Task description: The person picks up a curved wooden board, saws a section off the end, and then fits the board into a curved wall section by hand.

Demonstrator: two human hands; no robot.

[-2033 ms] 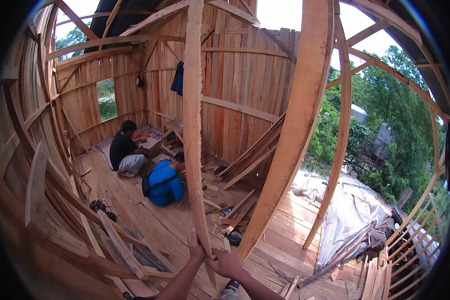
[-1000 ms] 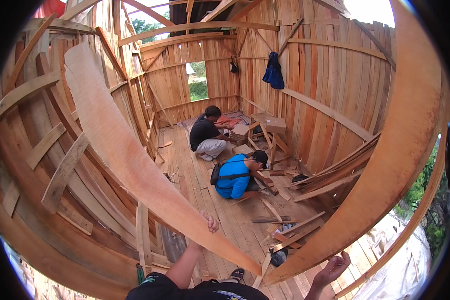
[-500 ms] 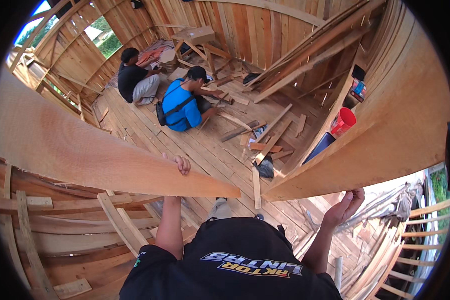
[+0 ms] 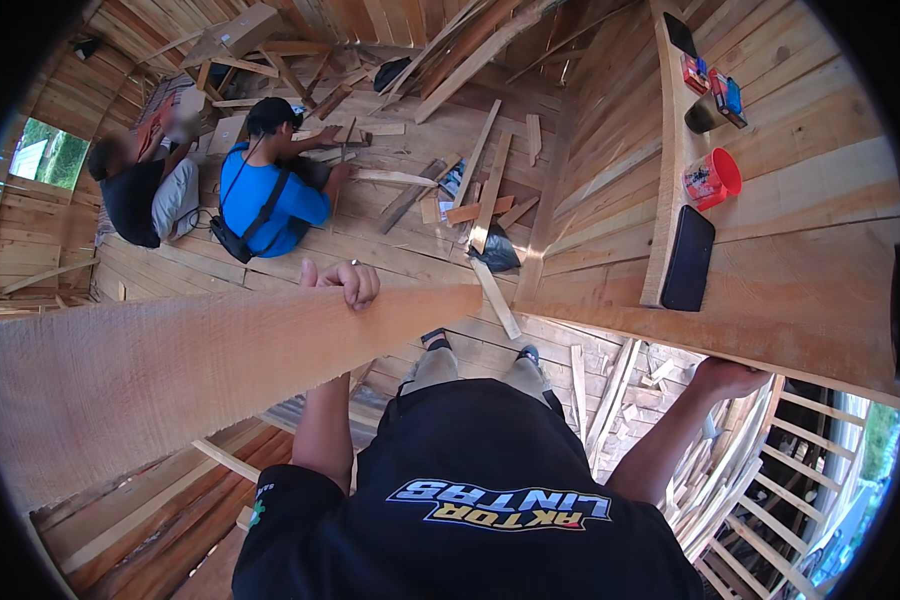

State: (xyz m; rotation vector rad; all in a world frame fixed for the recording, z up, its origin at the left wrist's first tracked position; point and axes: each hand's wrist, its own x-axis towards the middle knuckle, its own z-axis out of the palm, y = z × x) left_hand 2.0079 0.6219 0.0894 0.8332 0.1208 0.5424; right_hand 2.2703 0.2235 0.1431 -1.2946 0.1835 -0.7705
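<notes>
One wide plank [image 4: 170, 360] of pale wood stretches across the near left, its broad part at the far left of the view and its narrower end towards the middle. The left hand [image 4: 342, 284] has it: the forearm passes beneath and the fingers are bent over the far edge, closed on the wood. The right hand [image 4: 727, 378] is at the near edge of a beam [image 4: 790, 347] on the right, fingers curled and partly hidden, so I can't say whether it grips the beam or only rests against it. Just beyond that beam, a ledge [image 4: 659, 245] carries a dark phone [image 4: 689, 258], then a red cup [image 4: 711, 180], a dark cup [image 4: 705, 114] and small packets [image 4: 727, 98]. On the floorboards [image 4: 385, 260] farther off, a black plastic bag [image 4: 497, 249] lies near loose wood strips [image 4: 491, 190]. At the far left, a person in a blue shirt [image 4: 270, 205] and another in a dark shirt [image 4: 133, 205] are crouching.
</notes>
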